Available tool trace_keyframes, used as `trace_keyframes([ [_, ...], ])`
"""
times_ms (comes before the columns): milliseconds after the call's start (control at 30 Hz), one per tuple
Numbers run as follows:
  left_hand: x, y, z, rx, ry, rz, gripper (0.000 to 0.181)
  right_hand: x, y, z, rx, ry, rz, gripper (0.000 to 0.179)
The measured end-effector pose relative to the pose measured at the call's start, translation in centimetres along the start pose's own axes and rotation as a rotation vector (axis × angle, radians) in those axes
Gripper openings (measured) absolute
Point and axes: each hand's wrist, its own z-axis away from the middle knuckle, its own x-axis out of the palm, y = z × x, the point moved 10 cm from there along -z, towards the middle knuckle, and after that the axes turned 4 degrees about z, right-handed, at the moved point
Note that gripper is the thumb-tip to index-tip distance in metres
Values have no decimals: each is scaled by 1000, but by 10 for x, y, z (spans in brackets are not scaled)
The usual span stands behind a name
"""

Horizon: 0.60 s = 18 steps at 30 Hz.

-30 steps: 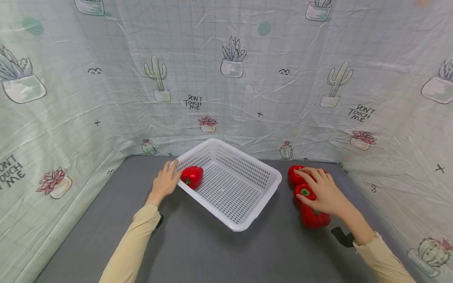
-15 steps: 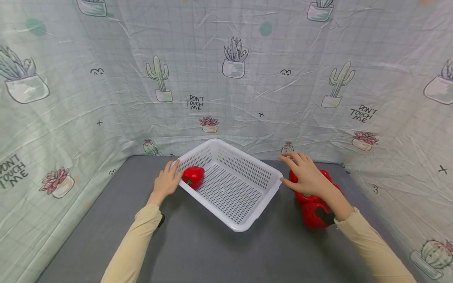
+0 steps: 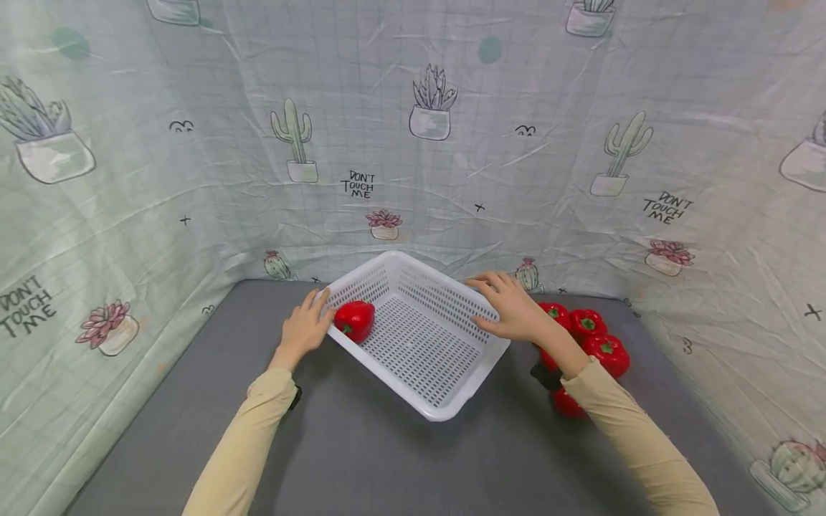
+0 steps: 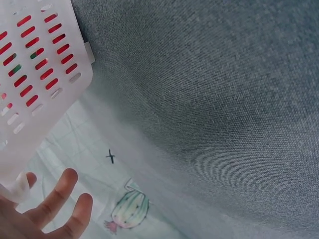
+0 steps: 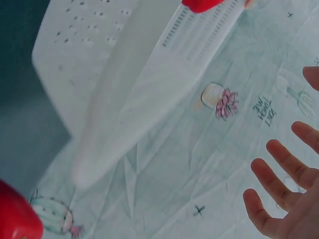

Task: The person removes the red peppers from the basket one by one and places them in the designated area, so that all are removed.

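A white perforated plastic basket (image 3: 419,345) stands at an angle on the dark table, with one red bell pepper (image 3: 355,320) inside at its left end. My left hand (image 3: 303,331) holds the basket's left rim; the left wrist view shows that rim among the fingers (image 4: 59,195). My right hand (image 3: 513,309) hovers over the basket's right rim, fingers spread and nothing in them. Several more red bell peppers (image 3: 606,352) lie in a cluster on the table to the right, partly hidden behind the right wrist.
A grey cloth-like table (image 3: 381,466) carries everything. Hung fabric (image 3: 477,172) with cactus prints encloses the back and both sides. A black strap piece (image 3: 546,375) sits under the right wrist.
My right hand has moved left, from above the pepper cluster to above the basket's right rim, with nothing in it. The left hand stays on the basket, and the basket stands where it was.
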Motion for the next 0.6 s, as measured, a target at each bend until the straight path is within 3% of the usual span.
trace_keyframes([
  [167,-1,-1,0,-2,6,-33,51,16,-5,-18,15,-48,5,59],
  [600,2,-2,0,4,-1,-24,52,37,-24,-70,40,-74,-14,54],
])
